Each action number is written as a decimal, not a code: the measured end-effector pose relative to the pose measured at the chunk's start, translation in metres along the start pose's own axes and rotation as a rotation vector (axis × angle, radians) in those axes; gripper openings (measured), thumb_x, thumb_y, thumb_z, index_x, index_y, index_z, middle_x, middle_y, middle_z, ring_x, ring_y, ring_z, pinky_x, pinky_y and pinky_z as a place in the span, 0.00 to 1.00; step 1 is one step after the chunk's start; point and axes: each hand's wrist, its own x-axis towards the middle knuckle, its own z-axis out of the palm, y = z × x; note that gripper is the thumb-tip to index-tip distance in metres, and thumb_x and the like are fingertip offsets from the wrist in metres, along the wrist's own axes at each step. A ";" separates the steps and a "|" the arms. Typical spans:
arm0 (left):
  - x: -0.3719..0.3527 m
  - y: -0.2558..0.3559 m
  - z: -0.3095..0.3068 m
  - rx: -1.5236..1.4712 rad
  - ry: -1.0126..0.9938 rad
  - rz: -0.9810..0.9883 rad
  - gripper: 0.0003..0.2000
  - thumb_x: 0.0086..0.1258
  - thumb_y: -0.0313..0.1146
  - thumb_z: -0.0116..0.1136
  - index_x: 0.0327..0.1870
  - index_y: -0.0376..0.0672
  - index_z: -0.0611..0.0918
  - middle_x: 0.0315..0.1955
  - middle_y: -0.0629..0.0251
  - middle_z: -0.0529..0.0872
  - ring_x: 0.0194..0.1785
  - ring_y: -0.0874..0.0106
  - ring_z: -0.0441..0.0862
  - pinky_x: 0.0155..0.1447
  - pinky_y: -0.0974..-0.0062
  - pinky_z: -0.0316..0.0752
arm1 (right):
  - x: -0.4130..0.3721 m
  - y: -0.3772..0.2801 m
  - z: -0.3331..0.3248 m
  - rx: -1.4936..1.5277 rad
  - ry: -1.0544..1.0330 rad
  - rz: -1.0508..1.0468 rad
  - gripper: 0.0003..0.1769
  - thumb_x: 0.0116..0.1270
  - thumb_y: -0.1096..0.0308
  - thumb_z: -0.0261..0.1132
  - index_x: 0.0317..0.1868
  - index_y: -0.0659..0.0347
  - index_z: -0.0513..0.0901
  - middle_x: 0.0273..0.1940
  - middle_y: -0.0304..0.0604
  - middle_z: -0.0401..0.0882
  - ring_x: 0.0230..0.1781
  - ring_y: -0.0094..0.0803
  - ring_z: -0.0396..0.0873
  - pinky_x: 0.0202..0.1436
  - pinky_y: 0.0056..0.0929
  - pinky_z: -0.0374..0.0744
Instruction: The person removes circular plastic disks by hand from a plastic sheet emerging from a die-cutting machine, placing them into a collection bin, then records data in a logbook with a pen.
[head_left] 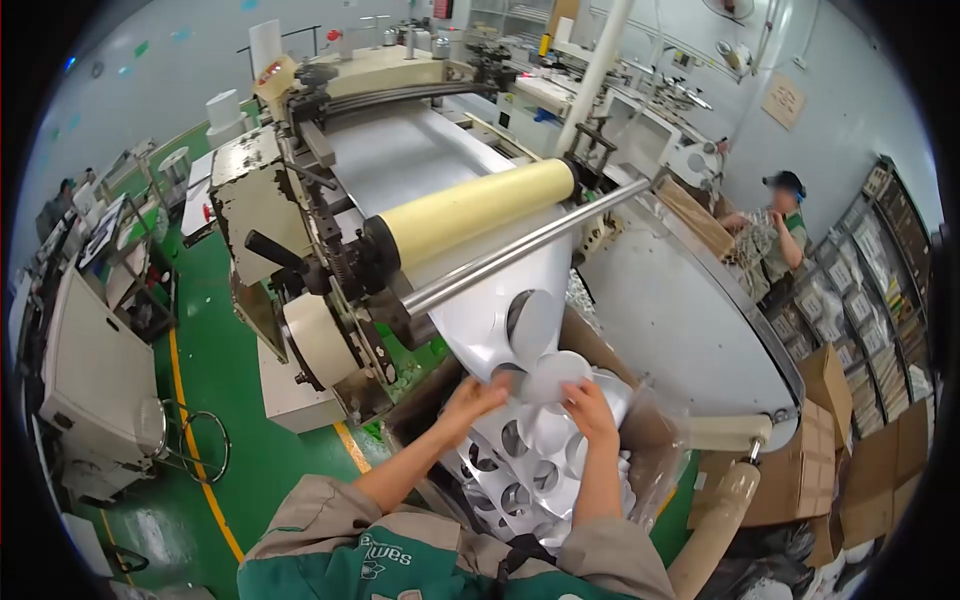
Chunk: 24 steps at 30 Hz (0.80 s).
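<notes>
A glossy white sheet (480,315) with round cut-outs hangs from the machine's roller and runs down between my hands. My left hand (472,405) is closed at the sheet's lower left edge; its fingertips are slightly blurred. My right hand (590,408) pinches the right side of a round white disc (556,378), held in front of the sheet. Just above it, another disc (537,322) tilts partly out of its cut-out. Below both hands, crumpled scrap sheet (505,470) full of round holes fills a large cardboard box (640,425).
A yellow roller (480,215) and a steel bar (525,248) cross the machine ahead. To the right are a grey metal panel (680,310) and cardboard boxes (770,465). Another person (785,235) stands at the far right, holding clear material. A white cabinet (95,370) stands left.
</notes>
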 end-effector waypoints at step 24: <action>0.008 -0.022 0.006 -0.180 0.198 -0.043 0.10 0.63 0.37 0.57 0.40 0.41 0.78 0.32 0.72 0.81 0.29 0.84 0.73 0.29 0.85 0.63 | -0.015 -0.014 0.015 0.386 0.034 -0.293 0.04 0.64 0.69 0.58 0.39 0.57 0.74 0.36 0.36 0.75 0.37 0.24 0.73 0.44 0.25 0.72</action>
